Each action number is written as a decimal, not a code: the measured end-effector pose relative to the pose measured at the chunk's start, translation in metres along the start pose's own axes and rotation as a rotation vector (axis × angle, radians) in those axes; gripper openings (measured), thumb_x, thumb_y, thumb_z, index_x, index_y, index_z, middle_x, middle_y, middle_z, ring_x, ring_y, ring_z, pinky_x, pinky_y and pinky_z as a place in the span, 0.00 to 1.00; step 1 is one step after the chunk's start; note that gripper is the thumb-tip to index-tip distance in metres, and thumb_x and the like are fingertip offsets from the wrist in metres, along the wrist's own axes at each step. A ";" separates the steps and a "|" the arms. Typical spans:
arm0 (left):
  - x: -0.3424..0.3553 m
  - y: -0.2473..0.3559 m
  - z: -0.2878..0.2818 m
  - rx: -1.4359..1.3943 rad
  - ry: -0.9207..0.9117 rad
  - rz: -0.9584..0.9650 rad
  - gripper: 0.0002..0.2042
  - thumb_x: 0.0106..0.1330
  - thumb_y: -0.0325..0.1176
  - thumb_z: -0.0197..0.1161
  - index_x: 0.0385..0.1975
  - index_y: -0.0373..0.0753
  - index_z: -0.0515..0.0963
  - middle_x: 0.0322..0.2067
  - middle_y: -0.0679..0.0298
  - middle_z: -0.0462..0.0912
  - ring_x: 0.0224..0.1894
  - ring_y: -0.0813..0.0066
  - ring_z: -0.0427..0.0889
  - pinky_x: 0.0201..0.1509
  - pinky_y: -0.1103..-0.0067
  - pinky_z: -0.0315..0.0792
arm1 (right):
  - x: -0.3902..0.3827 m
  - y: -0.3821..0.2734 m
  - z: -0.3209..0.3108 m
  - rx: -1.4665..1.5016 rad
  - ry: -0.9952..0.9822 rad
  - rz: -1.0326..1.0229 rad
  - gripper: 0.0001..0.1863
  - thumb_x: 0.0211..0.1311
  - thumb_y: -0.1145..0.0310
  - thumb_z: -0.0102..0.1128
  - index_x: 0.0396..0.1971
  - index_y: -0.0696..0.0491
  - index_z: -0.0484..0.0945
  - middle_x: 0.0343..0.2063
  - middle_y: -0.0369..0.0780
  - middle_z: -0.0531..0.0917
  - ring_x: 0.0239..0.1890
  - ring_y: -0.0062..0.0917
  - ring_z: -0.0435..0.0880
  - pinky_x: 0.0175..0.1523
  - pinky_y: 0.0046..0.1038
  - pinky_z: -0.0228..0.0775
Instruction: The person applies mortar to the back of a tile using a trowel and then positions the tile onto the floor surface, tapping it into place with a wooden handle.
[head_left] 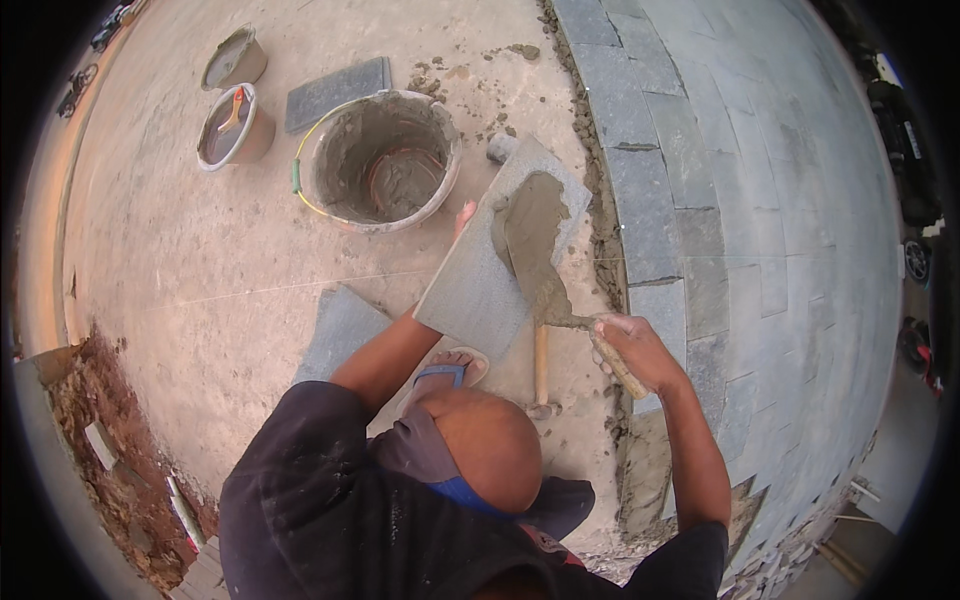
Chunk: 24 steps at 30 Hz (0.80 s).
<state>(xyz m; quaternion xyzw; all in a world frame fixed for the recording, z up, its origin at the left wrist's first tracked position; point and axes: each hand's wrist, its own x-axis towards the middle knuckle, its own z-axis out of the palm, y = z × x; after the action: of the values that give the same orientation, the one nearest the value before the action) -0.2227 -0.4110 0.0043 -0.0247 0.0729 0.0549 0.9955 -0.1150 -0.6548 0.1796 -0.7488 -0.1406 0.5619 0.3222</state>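
Dark shirt cloth (400,545) is nearest, by a bare knee (498,450). At the knee's 12 o'clock, the left hand (466,215) mostly hides under a gray slab (472,280), so I can't tell its fingers' grip; at 2 o'clock, the right hand (640,352) wraps its fingers around a muddy trowel (549,295).

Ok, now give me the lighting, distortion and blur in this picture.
Head view: soft light, no hard shadows; the large bucket is dimmer inside; the paving bows and looks hazier toward the right rim; black fills the corners; the right hand and trowel look fairly clear.
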 end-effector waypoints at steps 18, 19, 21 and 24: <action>0.026 -0.007 0.034 0.131 0.039 0.115 0.44 0.61 0.75 0.44 0.70 0.48 0.63 0.60 0.57 0.73 0.56 0.55 0.78 0.54 0.44 0.75 | -0.024 0.032 0.039 -0.007 0.059 -0.178 0.22 0.72 0.57 0.54 0.48 0.65 0.78 0.28 0.39 0.80 0.23 0.19 0.75 0.36 0.27 0.71; 0.026 -0.008 0.033 0.126 0.034 0.120 0.44 0.61 0.75 0.44 0.70 0.47 0.63 0.60 0.57 0.73 0.56 0.55 0.78 0.55 0.44 0.75 | -0.020 0.033 0.044 -0.068 0.073 -0.222 0.23 0.72 0.57 0.54 0.48 0.65 0.77 0.28 0.39 0.80 0.23 0.19 0.75 0.36 0.27 0.71; 0.028 -0.009 0.031 0.126 0.028 0.126 0.45 0.61 0.74 0.44 0.70 0.47 0.63 0.60 0.57 0.73 0.57 0.55 0.78 0.55 0.46 0.75 | -0.014 0.035 0.052 -0.190 0.101 -0.310 0.23 0.71 0.58 0.54 0.48 0.66 0.77 0.27 0.39 0.80 0.23 0.20 0.76 0.36 0.28 0.71; 0.032 -0.004 0.020 0.148 -0.001 0.127 0.44 0.61 0.74 0.45 0.70 0.46 0.63 0.61 0.56 0.73 0.58 0.55 0.78 0.56 0.48 0.76 | -0.025 0.040 0.052 -0.117 -0.059 -0.104 0.24 0.70 0.57 0.56 0.49 0.66 0.77 0.27 0.42 0.81 0.23 0.21 0.76 0.37 0.28 0.72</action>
<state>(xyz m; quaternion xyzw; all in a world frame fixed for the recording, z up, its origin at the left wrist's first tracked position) -0.1876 -0.4102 0.0191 0.0535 0.0778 0.1126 0.9892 -0.1781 -0.6823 0.1637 -0.7411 -0.2216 0.5569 0.3024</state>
